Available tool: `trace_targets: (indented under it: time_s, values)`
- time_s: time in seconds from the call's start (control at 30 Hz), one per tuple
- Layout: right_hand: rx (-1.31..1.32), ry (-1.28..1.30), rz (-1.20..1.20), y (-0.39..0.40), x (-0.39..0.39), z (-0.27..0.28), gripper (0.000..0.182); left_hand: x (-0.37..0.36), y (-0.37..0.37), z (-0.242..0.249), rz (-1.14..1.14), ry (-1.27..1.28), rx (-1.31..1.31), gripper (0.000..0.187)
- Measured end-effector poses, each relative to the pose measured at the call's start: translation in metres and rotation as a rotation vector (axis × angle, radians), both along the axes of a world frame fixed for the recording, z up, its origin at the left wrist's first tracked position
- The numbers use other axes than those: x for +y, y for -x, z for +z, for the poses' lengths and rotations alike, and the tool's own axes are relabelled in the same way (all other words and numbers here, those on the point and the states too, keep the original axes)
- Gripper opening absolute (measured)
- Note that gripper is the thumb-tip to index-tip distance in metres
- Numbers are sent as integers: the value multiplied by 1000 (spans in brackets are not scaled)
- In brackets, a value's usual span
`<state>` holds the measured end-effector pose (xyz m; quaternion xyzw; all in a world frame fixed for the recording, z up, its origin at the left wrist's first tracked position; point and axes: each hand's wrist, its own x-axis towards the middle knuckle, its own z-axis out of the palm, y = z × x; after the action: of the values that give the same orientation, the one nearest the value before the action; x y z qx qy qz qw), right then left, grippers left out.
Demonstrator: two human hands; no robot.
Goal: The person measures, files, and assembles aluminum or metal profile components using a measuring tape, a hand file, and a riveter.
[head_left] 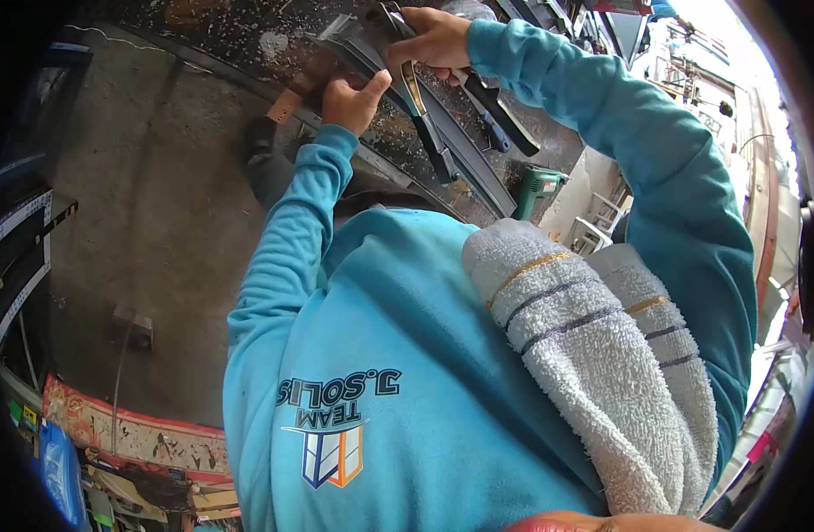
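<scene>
A long grey channel-shaped profile (465, 155) lies slantwise across the dark workbench. My left hand (352, 105) is closed at the profile's near edge, its thumb against it and its fingertips mostly hidden. Farther up, my right hand (435, 40) is closed around a two-handled plier-like tool (413, 89) with black grips. The tool's handles spread apart over the profile, and its head sits near the profile's upper end; its exact kind is hard to make out. Beside the right-hand grip lies a slim tool with a blue handle (496, 133).
A green power drill (540, 188) lies at the bench's right end. Pale shavings litter the dark bench top (238, 40). A grey towel (593, 355) hangs over my shoulder. White stools (593, 226) stand beyond the bench; a red, paint-worn panel (141, 430) lies lower left.
</scene>
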<state>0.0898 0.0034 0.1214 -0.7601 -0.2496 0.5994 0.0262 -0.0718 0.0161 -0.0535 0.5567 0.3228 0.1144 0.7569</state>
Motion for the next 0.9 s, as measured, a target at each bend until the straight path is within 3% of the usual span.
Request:
trace_targets:
  time_s: [0.03, 0.17, 0.27, 0.4, 0.5, 0.63, 0.67, 0.77, 0.8, 0.9]
  values:
    - [85, 44, -3, -8, 4, 1, 42, -1, -2, -4, 13, 27, -37, 35]
    - [-38, -182, -168, -22, -27, -64, 33, -3, -4, -17, 20, 71, -92, 34]
    - [114, -109, -212, -29, -23, -48, 35, -6, -8, -27, 40, 112, -129, 37]
    - [-322, -114, 298, 7, -2, -9, 46, -6, -8, -25, 14, 83, -73, 42]
    - [-578, -616, 854, -10, -13, -35, 50, -4, -4, -22, -6, 21, -29, 42]
    - [-393, -330, 390, 4, -11, -24, 45, -1, -3, -16, -13, 7, -6, 46]
    - [-237, -90, 176, 6, -3, -15, 43, -2, -2, -13, -11, -2, -21, 47]
    - [-215, -30, 46, 9, -3, -21, 46, -3, -4, -22, 13, 50, -66, 46]
    - [-351, -119, 229, 17, -6, -16, 47, -2, -5, -19, 29, 68, -80, 42]
    - [-470, -769, 681, -16, -23, -53, 49, -7, -3, -10, 51, 69, -62, 41]
